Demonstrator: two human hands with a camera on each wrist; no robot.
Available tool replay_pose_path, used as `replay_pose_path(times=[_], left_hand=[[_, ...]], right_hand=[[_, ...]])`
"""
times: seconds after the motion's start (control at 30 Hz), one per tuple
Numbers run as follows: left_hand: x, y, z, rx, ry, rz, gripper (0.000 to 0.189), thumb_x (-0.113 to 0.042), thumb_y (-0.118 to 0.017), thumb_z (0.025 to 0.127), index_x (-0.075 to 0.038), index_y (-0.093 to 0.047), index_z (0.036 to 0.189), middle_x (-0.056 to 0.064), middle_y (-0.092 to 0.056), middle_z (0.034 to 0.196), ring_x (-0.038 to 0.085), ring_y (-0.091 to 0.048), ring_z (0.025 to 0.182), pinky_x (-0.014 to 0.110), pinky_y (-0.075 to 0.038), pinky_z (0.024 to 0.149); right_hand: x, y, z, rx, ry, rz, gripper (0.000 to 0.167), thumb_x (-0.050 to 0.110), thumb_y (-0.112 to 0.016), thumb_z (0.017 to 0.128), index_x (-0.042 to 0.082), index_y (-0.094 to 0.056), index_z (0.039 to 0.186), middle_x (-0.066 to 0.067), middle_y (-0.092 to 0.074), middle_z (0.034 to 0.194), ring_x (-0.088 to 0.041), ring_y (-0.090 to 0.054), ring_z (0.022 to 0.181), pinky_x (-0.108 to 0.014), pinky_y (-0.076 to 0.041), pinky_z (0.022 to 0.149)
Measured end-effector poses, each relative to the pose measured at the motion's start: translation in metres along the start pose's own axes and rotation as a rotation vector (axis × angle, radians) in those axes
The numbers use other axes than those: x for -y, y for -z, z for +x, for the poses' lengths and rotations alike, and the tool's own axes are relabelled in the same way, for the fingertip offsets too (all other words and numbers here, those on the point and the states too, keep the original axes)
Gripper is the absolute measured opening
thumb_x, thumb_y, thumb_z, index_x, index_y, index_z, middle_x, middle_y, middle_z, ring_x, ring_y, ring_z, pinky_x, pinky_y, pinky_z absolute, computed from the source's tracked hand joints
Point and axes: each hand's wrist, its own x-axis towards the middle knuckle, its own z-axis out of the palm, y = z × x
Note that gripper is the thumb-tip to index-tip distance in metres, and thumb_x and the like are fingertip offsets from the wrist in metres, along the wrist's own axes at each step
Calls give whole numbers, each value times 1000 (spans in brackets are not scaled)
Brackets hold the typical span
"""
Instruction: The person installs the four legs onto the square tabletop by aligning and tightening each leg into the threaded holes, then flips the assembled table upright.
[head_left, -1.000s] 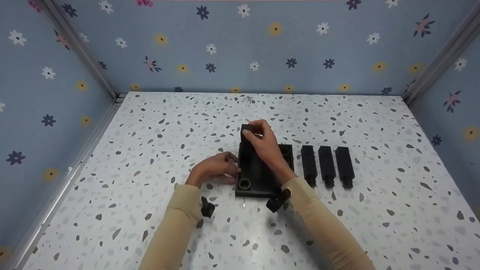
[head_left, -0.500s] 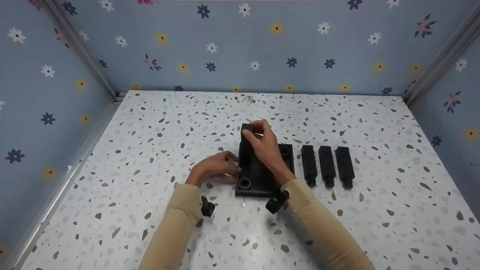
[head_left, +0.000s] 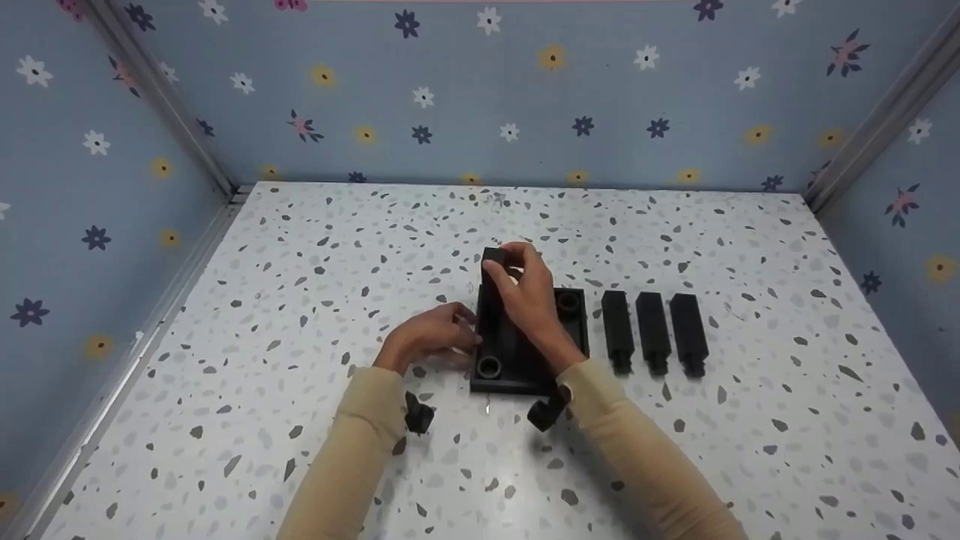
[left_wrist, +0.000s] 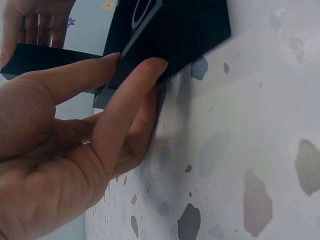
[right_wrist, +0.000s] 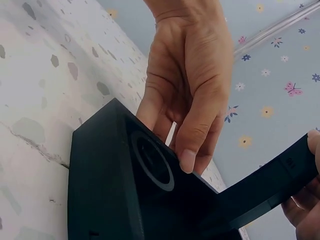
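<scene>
A black rectangular tabletop-like panel (head_left: pixel 517 360) with raised walls and round sockets in its corners lies on the table. At its far left corner my right hand (head_left: pixel 529 292) pinches the upper end of a black square leg (head_left: pixel 492 276), which stands upright with its lower end down in the panel. Beside the panel's left wall is my left hand (head_left: pixel 439 330); in the left wrist view its fingertips (left_wrist: pixel 157 65) touch the wall from outside. The right wrist view shows a ringed socket (right_wrist: pixel 152 160) near the left hand. The leg's joint with the panel is hidden.
To the right of the panel lie three more black legs (head_left: pixel 653 330) in a row, their narrow threaded ends toward me. The speckled white table (head_left: pixel 300 247) is bounded by blue flowered walls (head_left: pixel 480 90) at the back and sides.
The right wrist and forearm have shifted slightly to the left while the fingers keep hold of the leg. The left hand, panel and other legs look unmoved.
</scene>
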Motion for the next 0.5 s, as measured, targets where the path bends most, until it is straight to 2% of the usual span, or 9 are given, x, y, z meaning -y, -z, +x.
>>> replay_pose_path(times=[0.13, 0.33, 0.5], left_hand=[[1, 0, 0, 4, 16, -21, 48, -3, -68, 80, -3, -46, 124, 18, -61, 109, 26, -67, 92, 34, -59, 78], [1, 0, 2, 0, 7, -10, 49, -4, -67, 78, -2, -46, 123, 17, -63, 107, 24, -66, 94, 32, -58, 79], [1, 1, 2, 2, 11, -21, 50, -4, -66, 79, -3, -45, 124, 17, -62, 109, 24, -66, 95, 33, -58, 79]], right_hand=[[1, 0, -1, 7, -42, 30, 33, 22, -70, 88, 3, -57, 111, -12, -62, 106, -22, -62, 104, -35, -53, 94], [7, 2, -1, 41, -107, 45, 36, 20, -68, 89, 1, -55, 117, -14, -61, 113, -24, -59, 111, -37, -51, 97], [28, 8, -5, 74, -139, 40, 37, 14, -66, 90, -4, -53, 121, -18, -59, 118, -29, -56, 114, -43, -49, 100]])
